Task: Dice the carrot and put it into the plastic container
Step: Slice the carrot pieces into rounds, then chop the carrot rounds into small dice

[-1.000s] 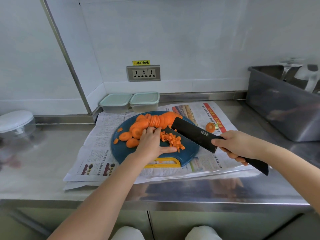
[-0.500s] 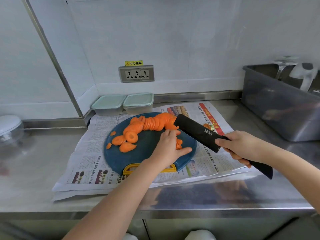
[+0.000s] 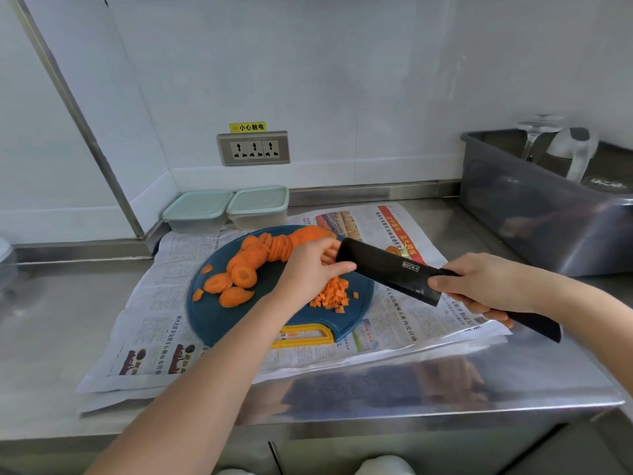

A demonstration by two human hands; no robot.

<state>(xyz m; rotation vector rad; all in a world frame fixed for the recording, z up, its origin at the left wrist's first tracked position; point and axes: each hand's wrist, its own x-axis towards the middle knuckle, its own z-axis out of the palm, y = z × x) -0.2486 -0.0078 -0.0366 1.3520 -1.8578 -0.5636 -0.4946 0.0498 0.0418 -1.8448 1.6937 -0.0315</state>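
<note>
Count as sighted:

- One round dark blue plastic cutting board.
- One black broad-bladed knife.
- Two clear rectangular plastic containers with pale green lids, one left, one right.
- Round orange carrot slices: overlapping, more than ten, exact figure not determinable.
- One heap of small orange carrot cubes, too small to count.
- One spread of printed newspaper, number of sheets unclear.
- One grey wall socket panel with three outlets.
- One yellow warning label.
- One grey plastic tub.
- Two bare hands: left hand, right hand.
</note>
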